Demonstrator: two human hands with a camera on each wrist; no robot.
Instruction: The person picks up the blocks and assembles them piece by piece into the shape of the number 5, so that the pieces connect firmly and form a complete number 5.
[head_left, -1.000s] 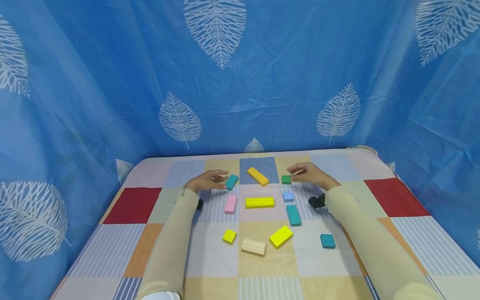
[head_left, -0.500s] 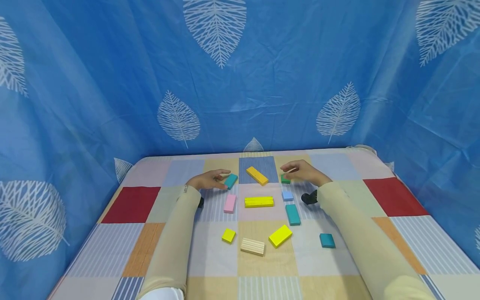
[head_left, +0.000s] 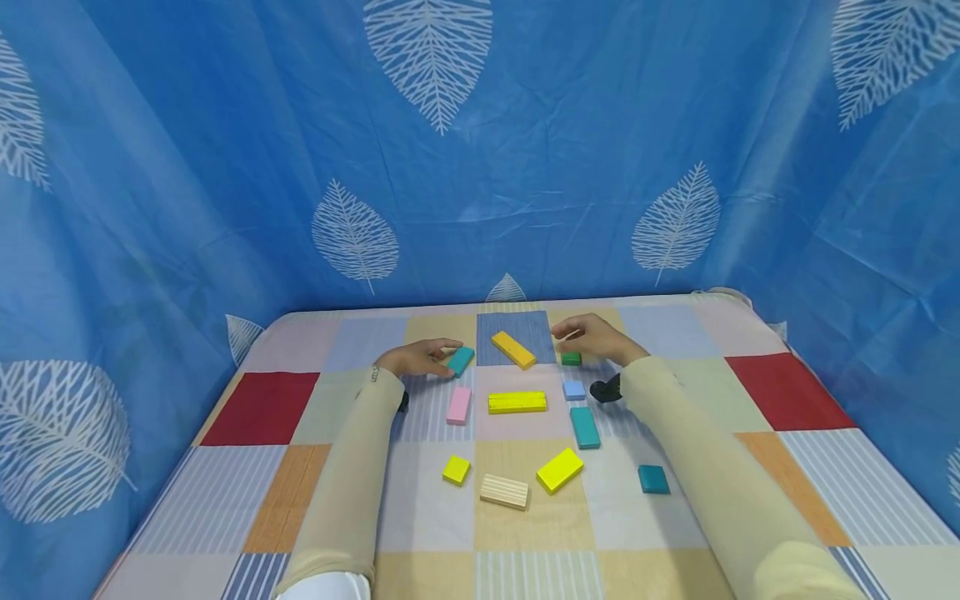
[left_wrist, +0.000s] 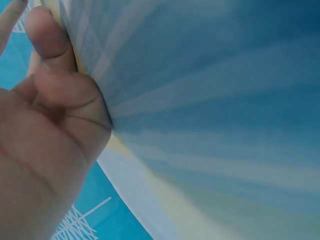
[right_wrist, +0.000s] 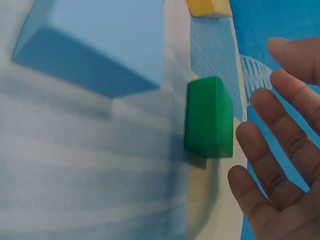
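Observation:
My left hand (head_left: 418, 358) is at the left end of a teal block (head_left: 461, 362) near the far side of the table. Its thumb and forefinger are spread at the block's near and far sides; whether they touch it is unclear. The block does not show in the left wrist view, where some fingers of the left hand (left_wrist: 55, 115) are bent. My right hand (head_left: 596, 337) hovers beside and above a green block (right_wrist: 209, 117), fingers apart and holding nothing. An orange-yellow block (head_left: 513, 350) lies between the hands. Nearer me, a light blue block (head_left: 574, 391) sits below the right hand.
On the patchwork cloth (head_left: 420, 517) lie a pink block (head_left: 459, 406), a long yellow block (head_left: 517, 402), a second teal block (head_left: 585, 427), a small yellow block (head_left: 456, 470), a yellow block (head_left: 559, 471), a ridged wooden block (head_left: 504, 492) and a dark teal square (head_left: 654, 479). A blue curtain (head_left: 555, 167) hangs behind.
My right hand has moved left and slightly away from me, over the green block. The left hand has shifted slightly right, closer around the teal block. The blocks stay put.

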